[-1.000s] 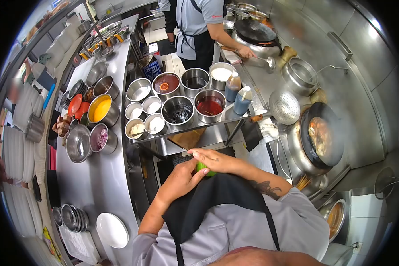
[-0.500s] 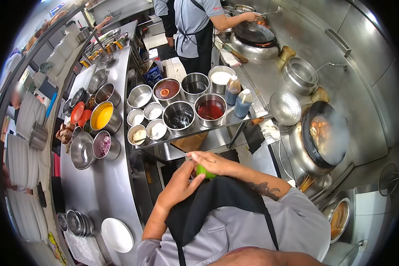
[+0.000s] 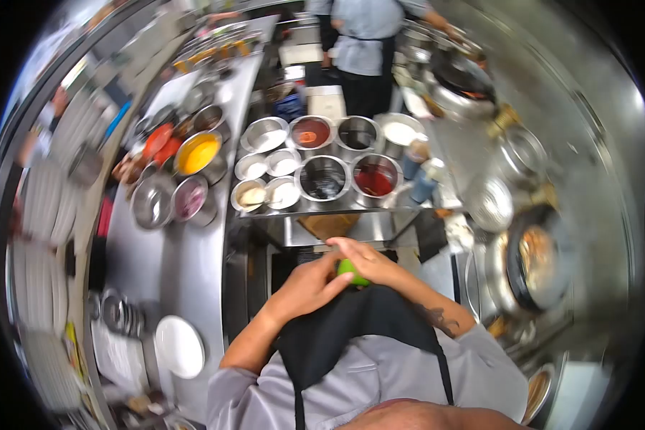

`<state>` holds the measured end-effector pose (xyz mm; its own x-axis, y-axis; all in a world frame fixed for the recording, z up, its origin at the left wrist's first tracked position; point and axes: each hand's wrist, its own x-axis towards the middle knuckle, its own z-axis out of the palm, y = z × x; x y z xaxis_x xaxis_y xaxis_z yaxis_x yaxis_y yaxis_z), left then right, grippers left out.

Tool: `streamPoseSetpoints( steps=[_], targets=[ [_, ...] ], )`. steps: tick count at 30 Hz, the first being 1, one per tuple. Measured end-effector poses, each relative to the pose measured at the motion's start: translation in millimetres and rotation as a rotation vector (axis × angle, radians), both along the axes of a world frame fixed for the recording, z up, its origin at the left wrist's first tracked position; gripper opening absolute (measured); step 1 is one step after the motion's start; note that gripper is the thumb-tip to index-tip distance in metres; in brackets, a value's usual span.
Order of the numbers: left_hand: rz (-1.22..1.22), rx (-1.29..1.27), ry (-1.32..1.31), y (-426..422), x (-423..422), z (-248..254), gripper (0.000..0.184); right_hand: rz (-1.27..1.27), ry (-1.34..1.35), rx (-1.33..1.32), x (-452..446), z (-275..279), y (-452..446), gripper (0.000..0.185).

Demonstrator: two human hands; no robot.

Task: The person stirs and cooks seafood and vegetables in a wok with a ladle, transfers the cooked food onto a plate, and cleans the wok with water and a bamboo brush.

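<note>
A bright green object (image 3: pixel 352 272) shows between my hands, close in front of the black apron; most of it is covered, so what it is cannot be made out. My left hand (image 3: pixel 308 287) curves round its left side, thumb pointing inward. Over its top and right side lies my right hand (image 3: pixel 365 261), and the fingertips of both hands meet. Just beyond them is a steel cart (image 3: pixel 322 213) with pots of sauces and powders, among them a red sauce pot (image 3: pixel 375 180) and a dark sauce pot (image 3: pixel 323 179).
On the left counter (image 3: pixel 193 272) are steel bowls, a yellow liquid pot (image 3: pixel 198 153) and a white plate (image 3: pixel 180 347). At right, a wok (image 3: pixel 536 258) holds food on the stove. A co-worker (image 3: pixel 365 50) stands beyond the cart near another wok (image 3: pixel 460 75).
The whole view has shifted and blurred, with the cart and stove now further right. Steam over the near wok looks fainter. My hands stay together round the green object.
</note>
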<state>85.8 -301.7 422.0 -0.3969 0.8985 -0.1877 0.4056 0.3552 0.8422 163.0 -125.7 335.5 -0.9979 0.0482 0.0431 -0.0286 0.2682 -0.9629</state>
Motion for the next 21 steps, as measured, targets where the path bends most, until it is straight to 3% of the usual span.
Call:
streamPoseSetpoints(
  steps=[1,3,4,5,6,7,9,12,15,19,21],
  targets=[
    [-0.022,0.203,0.109,-0.9,0.7,-21.3,0.04,0.024,0.018,0.038,-4.5,-3.1,-1.6,0.059],
    [-0.118,0.284,0.138,-5.6,-4.6,-26.3,0.041,0.041,0.093,0.078,-8.3,-10.5,0.3,0.058],
    [-0.163,0.355,0.119,-10.6,-8.7,-30.4,0.044,0.031,-0.21,-0.113,-5.0,15.7,-2.5,0.056],
    [-0.148,0.433,0.195,-15.1,-9.5,-35.0,0.047,0.045,-0.314,-0.137,-5.3,23.3,-0.7,0.056],
    [-0.117,0.432,0.203,-18.1,-8.0,-34.5,0.042,0.058,-0.42,-0.156,-6.1,30.9,1.7,0.057],
    [-0.092,0.328,0.13,-20.3,-6.2,-26.0,0.039,0.087,-0.299,-0.06,-9.4,18.1,5.2,0.06],
    [-0.07,0.145,-0.039,-25.8,-3.3,-4.8,0.035,0.122,-0.272,-0.116,-15.4,1.4,1.8,0.066],
    [-0.058,0.454,0.072,-38.7,-2.2,-21.9,0.03,0.188,-0.312,-0.267,-24.3,5.8,-13.7,0.073],
    [-0.039,0.461,0.082,-54.1,0.2,-17.8,0.028,0.319,-0.351,-0.335,-36.8,15.3,-27.2,0.081],
    [0.151,0.554,0.322,-76.2,10.2,-19.1,0.028,0.389,-0.437,-0.471,-53.9,22.5,-53.9,0.085],
    [0.204,0.453,0.329,-91.3,15.7,-17.6,0.028,0.369,-0.435,-0.497,-55.4,28.1,-74.4,0.086]
  ],
)
